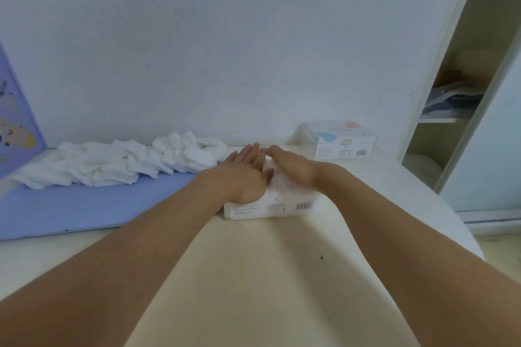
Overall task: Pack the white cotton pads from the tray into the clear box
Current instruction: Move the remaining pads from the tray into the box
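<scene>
Both hands lie on top of the clear box (267, 205), which sits on the cream bench (253, 276) about mid-scene, just right of the blue tray (84, 205). The left hand (242, 175) lies along the box's left edge with the palm turned partly up and the fingers (248, 152) straight and released, holding nothing. The right hand (293, 166) rests palm down on the box's top, its fingers (275, 151) stretched out flat toward the left and meeting the tips of the left hand's fingers at the far edge of the box. Neither hand is clenched around anything. White material shows through the box's top between the two hands, though it is too blurred to tell how full the box is. The near face of the box carries small print and a barcode at its right end.

The white cotton pads (121, 163) lie in a long loose heap along the far side of the tray, running from its left end almost to the left hand, many of them overlapping and tilted. The near part of the tray is bare blue surface.

Farther right, against the white wall (225, 36), stands a second clear box (341, 141) with blue and pink marks on its top and a barcode on its near face. An open cupboard (456, 93) with shelves stands at the far right, and a purple board (17, 121) with pictures leans at the left edge
</scene>
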`<state>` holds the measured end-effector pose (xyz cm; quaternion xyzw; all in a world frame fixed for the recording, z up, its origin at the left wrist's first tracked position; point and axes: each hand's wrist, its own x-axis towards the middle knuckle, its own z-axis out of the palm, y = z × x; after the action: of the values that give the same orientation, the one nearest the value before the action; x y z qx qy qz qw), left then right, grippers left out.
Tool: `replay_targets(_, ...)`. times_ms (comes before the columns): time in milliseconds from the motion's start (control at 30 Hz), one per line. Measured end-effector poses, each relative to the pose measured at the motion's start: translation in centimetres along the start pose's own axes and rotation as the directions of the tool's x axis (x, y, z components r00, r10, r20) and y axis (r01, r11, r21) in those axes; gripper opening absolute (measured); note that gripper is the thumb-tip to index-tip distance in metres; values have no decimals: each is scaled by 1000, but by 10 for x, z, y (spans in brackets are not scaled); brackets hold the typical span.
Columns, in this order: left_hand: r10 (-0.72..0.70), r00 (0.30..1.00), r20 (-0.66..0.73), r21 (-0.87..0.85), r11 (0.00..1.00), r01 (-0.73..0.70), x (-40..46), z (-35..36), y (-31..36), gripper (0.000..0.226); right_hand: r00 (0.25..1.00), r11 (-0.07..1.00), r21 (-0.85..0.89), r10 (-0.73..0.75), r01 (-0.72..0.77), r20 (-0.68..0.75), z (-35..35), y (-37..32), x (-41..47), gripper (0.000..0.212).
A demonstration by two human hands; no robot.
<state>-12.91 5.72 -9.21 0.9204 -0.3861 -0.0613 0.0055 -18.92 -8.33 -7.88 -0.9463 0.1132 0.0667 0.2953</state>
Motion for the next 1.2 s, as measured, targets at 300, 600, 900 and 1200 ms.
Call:
replay_targets(300,36,999,-33,-141,989,-40,3,-2,-3,58,994,971,-236,-55,32,-91,13,-3,7,88)
replay_targets(600,4,999,-36,-109,994,-8,-11,-5,1,61,758,955,238,21,178,-652,-6,34,-9,44)
replay_targets(900,-564,556,-611,-764,603,-228,-12,18,-1,50,916,627,779,326,-22,-236,4,57,-7,20)
replay_targets(1200,-710,642,-288,-824,-158,-544,-23,23,6,47,938,53,965,227,255,-261,17,46,-21,37)
